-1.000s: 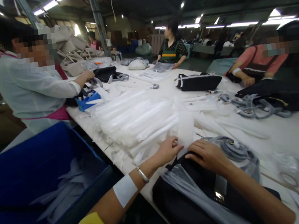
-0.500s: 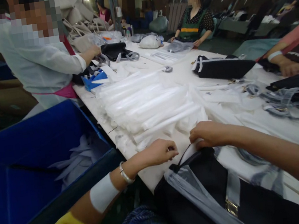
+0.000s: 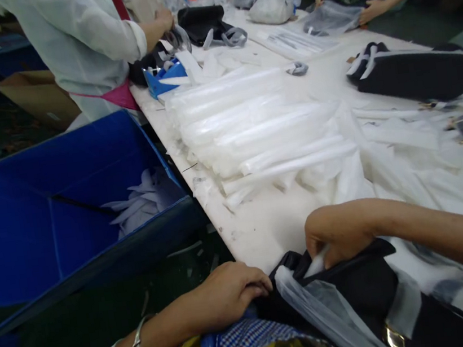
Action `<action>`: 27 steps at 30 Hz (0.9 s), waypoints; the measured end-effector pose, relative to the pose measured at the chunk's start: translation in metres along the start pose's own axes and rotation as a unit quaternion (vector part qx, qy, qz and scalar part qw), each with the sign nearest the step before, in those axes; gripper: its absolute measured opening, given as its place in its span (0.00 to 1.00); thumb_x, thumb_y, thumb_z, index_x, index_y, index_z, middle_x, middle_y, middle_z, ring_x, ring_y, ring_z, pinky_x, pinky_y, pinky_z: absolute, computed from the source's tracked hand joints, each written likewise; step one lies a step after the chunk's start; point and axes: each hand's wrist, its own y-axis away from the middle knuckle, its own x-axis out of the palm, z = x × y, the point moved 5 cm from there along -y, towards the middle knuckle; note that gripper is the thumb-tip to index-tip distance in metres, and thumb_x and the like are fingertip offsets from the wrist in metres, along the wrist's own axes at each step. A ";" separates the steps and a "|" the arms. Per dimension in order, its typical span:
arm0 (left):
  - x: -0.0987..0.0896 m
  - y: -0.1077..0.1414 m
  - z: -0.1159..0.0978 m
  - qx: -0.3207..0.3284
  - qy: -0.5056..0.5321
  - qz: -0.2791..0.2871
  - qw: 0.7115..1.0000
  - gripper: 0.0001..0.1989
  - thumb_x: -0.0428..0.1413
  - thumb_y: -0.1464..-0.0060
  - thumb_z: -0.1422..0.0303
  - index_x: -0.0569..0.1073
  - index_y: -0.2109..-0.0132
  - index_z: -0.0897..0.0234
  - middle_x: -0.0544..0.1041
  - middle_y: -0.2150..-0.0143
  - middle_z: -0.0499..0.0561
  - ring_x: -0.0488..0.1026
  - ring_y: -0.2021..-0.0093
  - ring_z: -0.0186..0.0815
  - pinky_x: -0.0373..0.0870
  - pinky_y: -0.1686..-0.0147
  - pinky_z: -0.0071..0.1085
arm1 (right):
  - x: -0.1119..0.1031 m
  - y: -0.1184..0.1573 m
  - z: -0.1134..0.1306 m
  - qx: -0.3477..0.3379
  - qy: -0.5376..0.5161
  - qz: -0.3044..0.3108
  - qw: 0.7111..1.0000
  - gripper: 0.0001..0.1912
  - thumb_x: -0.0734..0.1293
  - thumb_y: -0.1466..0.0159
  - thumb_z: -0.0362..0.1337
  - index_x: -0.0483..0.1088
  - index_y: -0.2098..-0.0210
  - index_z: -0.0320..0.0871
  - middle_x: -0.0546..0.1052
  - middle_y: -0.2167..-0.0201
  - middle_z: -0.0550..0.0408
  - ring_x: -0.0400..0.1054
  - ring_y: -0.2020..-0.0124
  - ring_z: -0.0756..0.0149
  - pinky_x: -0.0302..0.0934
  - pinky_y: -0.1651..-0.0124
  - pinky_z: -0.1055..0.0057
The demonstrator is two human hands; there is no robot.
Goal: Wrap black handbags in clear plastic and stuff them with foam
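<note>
A black handbag (image 3: 361, 287) lies in front of me at the table's near edge, with a gold buckle (image 3: 395, 340) and a clear plastic-wrapped strap (image 3: 317, 304) across it. My left hand (image 3: 230, 293), with a silver bangle on its wrist, is closed, its fingertips pinching the left end of the bag's rim. My right hand (image 3: 342, 233) is curled down into the bag's opening. Between its fingers shows a piece of white padding or paper (image 3: 317, 261); the fingertips are partly hidden by the bag.
Rolled white wrapping sheets (image 3: 260, 130) are piled on the white table (image 3: 259, 226). A blue bin (image 3: 20, 224) with white scraps stands at the left. Another black bag (image 3: 418, 72) lies at the right. Two people work across the table, one in a white sleeve (image 3: 97, 32).
My left hand has come down onto the bag's rim. My right hand has pushed the white piece lower into the opening. The view has tilted down and turned right.
</note>
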 end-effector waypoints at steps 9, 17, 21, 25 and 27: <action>0.014 -0.008 0.005 -0.006 0.008 0.018 1.000 0.11 0.57 0.43 0.72 0.78 0.53 0.60 0.82 0.58 0.50 0.78 0.58 0.36 0.69 0.56 0.25 | 0.028 -0.005 0.029 -0.104 -0.065 -0.024 0.992 0.08 0.66 0.44 0.33 0.78 0.73 0.40 0.70 0.83 0.62 0.56 0.79 0.75 0.47 0.76 0.77; 0.021 -0.013 0.014 -0.014 0.039 -0.008 0.999 0.11 0.55 0.41 0.71 0.79 0.53 0.61 0.82 0.62 0.49 0.78 0.64 0.34 0.68 0.62 0.22 | 0.045 -0.002 0.028 -0.107 -0.142 -0.108 0.978 0.08 0.64 0.41 0.34 0.76 0.73 0.40 0.70 0.80 0.61 0.59 0.77 0.74 0.47 0.74 0.77; 0.025 -0.016 0.014 0.021 -0.010 -0.004 1.000 0.13 0.51 0.37 0.70 0.80 0.52 0.58 0.82 0.59 0.50 0.78 0.60 0.35 0.67 0.60 0.23 | 0.050 0.001 0.027 -0.120 -0.160 -0.124 0.972 0.09 0.64 0.39 0.35 0.75 0.71 0.40 0.69 0.79 0.61 0.60 0.76 0.73 0.48 0.72 0.78; 0.025 -0.020 0.018 0.001 -0.092 0.006 0.996 0.12 0.57 0.41 0.62 0.79 0.51 0.55 0.82 0.62 0.49 0.78 0.62 0.37 0.66 0.64 0.24 | 0.053 0.002 0.028 -0.141 -0.168 -0.123 0.968 0.09 0.64 0.38 0.35 0.76 0.68 0.39 0.71 0.77 0.61 0.62 0.75 0.73 0.49 0.71 0.78; 0.024 -0.023 0.017 0.005 -0.100 0.015 0.995 0.12 0.57 0.40 0.61 0.79 0.51 0.54 0.82 0.62 0.49 0.77 0.62 0.36 0.66 0.65 0.24 | 0.053 0.002 0.028 -0.141 -0.155 -0.131 0.969 0.09 0.64 0.38 0.35 0.76 0.68 0.40 0.72 0.76 0.61 0.64 0.74 0.73 0.49 0.71 0.78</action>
